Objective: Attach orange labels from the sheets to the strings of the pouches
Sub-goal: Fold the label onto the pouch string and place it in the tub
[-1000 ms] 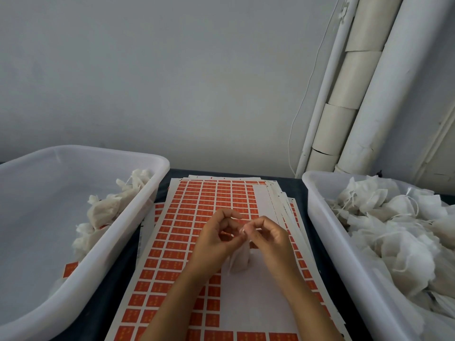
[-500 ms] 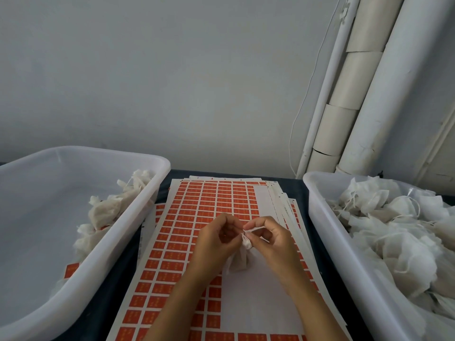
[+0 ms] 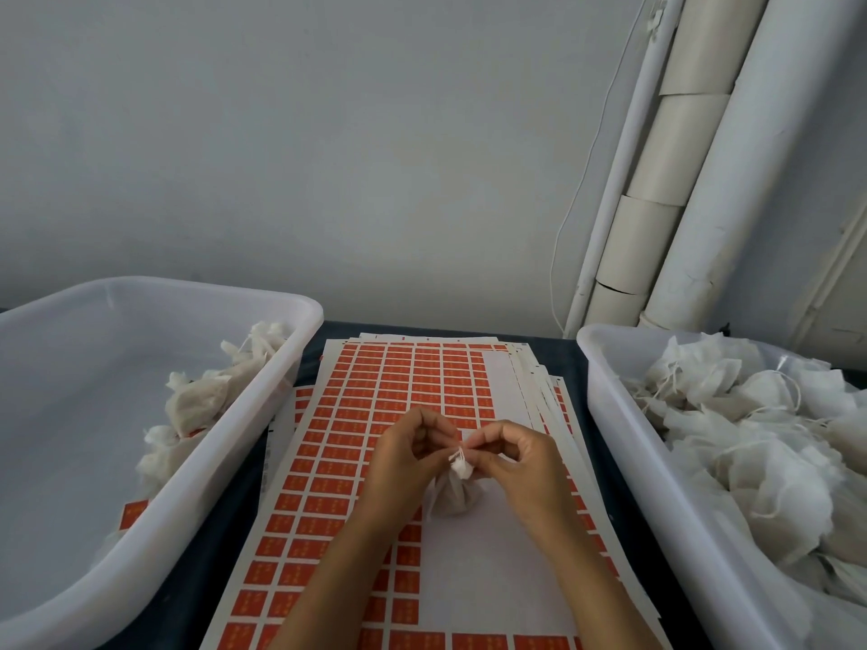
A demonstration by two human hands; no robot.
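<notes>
Both hands pinch the gathered top of a small white fabric pouch [image 3: 454, 497]: the left hand [image 3: 407, 462] and the right hand [image 3: 518, 464] meet at its neck. The pouch rests on the stacked white sheets of orange rectangular labels [image 3: 375, 443], between two translucent plastic bins, the left bin [image 3: 197, 490] and the right bin [image 3: 624, 433], which hold more pouches.
</notes>
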